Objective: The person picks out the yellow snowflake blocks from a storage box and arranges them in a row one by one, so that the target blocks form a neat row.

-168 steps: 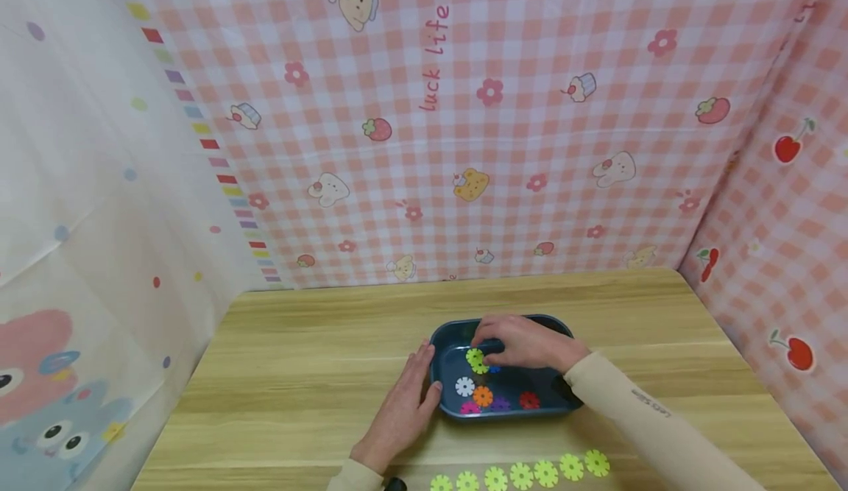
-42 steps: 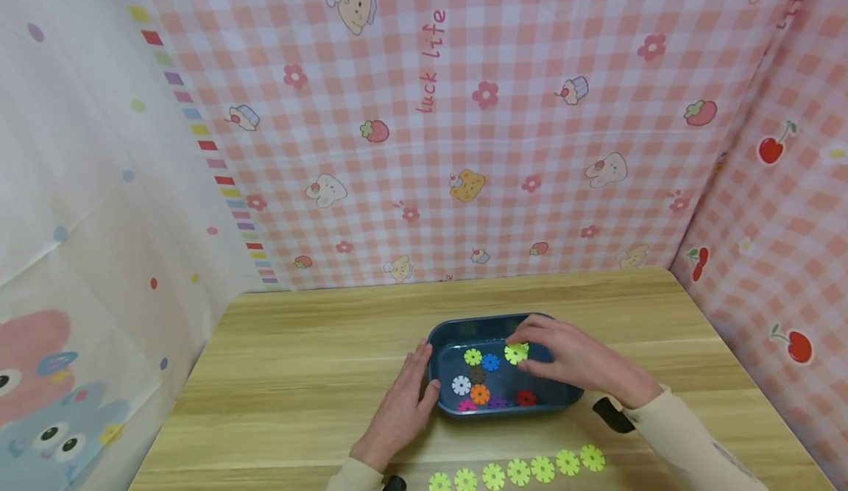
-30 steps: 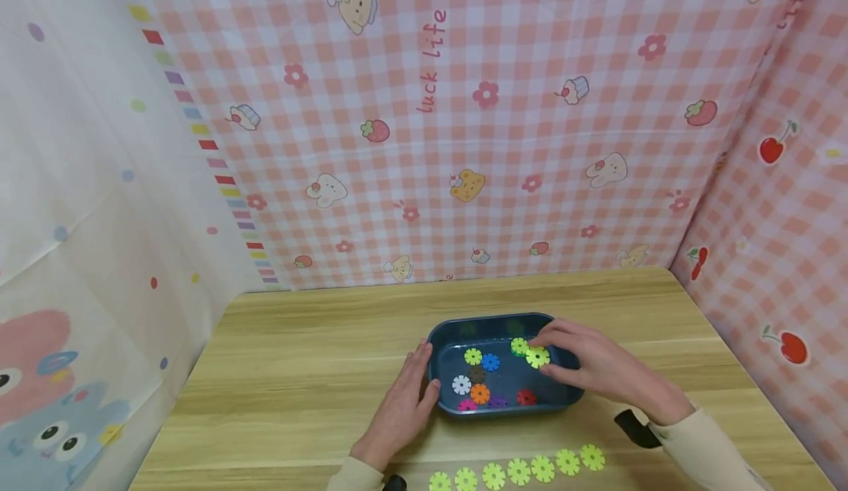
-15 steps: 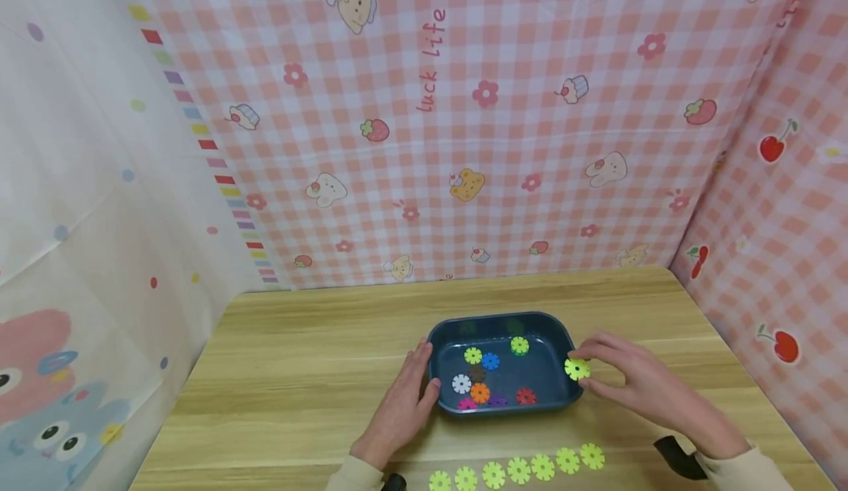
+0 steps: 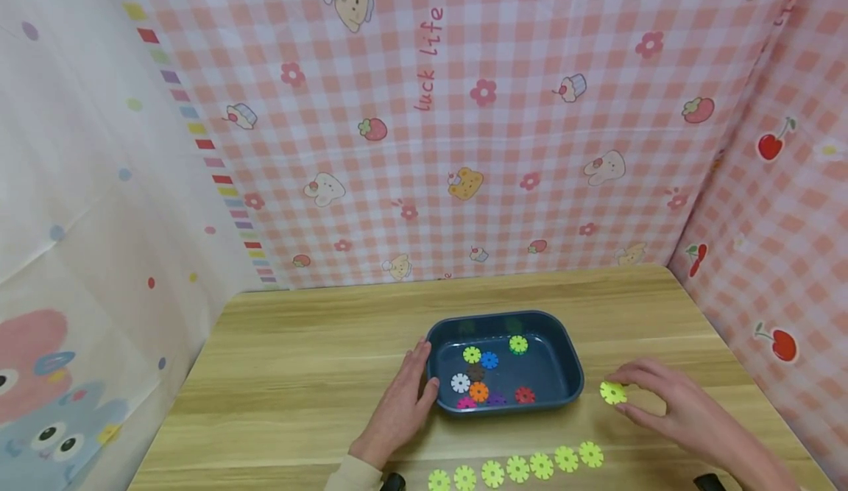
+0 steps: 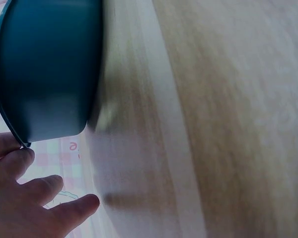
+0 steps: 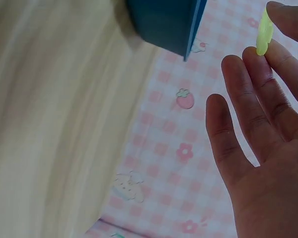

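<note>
Between the thumb and fingers of my right hand (image 5: 682, 410) is a yellow-green notched plastic disc (image 5: 612, 393), held above the table right of the dark blue tray (image 5: 570, 395). The right wrist view shows that disc (image 7: 264, 32) edge-on in the pinch, the other fingers stretched out. My left hand (image 5: 397, 410) rests against the tray's left side with fairly straight fingers; in the left wrist view its fingers (image 6: 72, 213) touch the tray's rim. Inside the tray lie discs in several colours, among them a white one (image 5: 460, 383), an orange one (image 5: 478, 391) and a blue one (image 5: 489, 360).
A row of several yellow-green discs (image 5: 517, 469) runs along the table's front, nearer than the tray. The wooden table (image 5: 298, 373) meets a pink checked cloth (image 5: 517, 130) at the back. More cloth hangs at the left and right sides.
My right hand has lifted a yellow-green disc out of the tray and carried it right, past the rim, then a little nearer the front. The left hand has stayed at the tray's side.
</note>
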Demonstrator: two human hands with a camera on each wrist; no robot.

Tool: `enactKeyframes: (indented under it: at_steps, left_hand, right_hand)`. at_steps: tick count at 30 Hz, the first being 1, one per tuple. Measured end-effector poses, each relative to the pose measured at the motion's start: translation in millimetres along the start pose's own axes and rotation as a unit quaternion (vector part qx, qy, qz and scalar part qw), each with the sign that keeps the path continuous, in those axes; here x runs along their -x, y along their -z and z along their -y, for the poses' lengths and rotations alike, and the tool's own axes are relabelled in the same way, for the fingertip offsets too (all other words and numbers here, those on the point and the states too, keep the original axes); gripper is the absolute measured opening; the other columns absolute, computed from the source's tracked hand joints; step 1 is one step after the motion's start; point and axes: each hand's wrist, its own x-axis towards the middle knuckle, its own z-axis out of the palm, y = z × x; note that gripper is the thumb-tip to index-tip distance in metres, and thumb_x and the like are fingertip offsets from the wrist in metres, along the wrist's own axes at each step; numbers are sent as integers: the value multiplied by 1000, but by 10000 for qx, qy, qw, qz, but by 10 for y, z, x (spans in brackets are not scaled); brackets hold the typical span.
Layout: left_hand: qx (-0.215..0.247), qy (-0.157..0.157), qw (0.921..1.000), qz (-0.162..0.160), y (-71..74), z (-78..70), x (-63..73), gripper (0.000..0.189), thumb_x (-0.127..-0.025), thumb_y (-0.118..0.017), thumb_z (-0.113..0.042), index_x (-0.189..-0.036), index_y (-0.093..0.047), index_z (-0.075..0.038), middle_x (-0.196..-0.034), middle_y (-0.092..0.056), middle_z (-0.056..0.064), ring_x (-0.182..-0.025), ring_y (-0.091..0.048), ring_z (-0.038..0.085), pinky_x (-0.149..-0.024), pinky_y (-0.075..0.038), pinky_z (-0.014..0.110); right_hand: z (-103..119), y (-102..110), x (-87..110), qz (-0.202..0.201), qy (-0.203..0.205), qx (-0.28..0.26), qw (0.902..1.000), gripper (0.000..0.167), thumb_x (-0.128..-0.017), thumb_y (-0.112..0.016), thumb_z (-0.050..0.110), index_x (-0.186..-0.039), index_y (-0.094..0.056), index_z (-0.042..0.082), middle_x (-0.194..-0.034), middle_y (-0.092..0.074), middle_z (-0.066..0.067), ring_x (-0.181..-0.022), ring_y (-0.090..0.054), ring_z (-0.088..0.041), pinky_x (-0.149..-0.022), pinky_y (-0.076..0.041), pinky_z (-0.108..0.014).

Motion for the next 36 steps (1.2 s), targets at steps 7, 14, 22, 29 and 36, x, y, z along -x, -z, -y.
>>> enactKeyframes:
  at_steps: [7,14,22,29,36]
  left_hand:
    - [-9,-34,10000,-19,5,-12,1,61,-109,-50,-25,-162,-31,-4,-170,-24,11,-154,-25,39,-123,-27,56]
    - [-45,-22,10000,8,9,-15,3,61,-109,-50,-25,-163,-30,-5,-171,-23,10,-155,-25,39,-123,-27,55]
    - [-54,37,10000,60,6,-18,-1,61,-110,-49,-27,-163,-29,-6,-171,-22,9,-155,-24,38,-123,-27,56]
    - [-82,80,9999,73,-1,-27,4,62,-110,-49,-29,-164,-29,-7,-171,-22,8,-155,-23,38,-123,-27,56]
    - [-76,-20,10000,-13,-1,-11,4,61,-110,-49,-27,-163,-30,-5,-171,-24,11,-154,-25,39,-123,-27,56]
  right_hand:
    - [-68,-57,236,-115,204,-8,9997,56,-64,-93,0,-111,-75,24,-108,-68,14,-95,-64,-3,-86,-44,-2]
    - [-120,-160,419,461,-108,-239,9986,45,-74,-92,10,-115,-74,19,-109,-66,14,-93,-63,-4,-77,-50,-8]
    - [-177,-239,498,1874,-752,-961,9747,27,-94,-77,30,-118,-72,20,-114,-67,12,-96,-59,0,-75,-57,-21]
    - [-217,-273,500,2111,-743,-1025,9692,23,-97,-75,30,-119,-71,22,-113,-67,14,-94,-59,-1,-77,-56,-22]
    - [-228,-276,466,2657,-1329,-1133,9481,24,-97,-72,38,-119,-70,28,-114,-66,17,-96,-58,-1,-82,-57,-23]
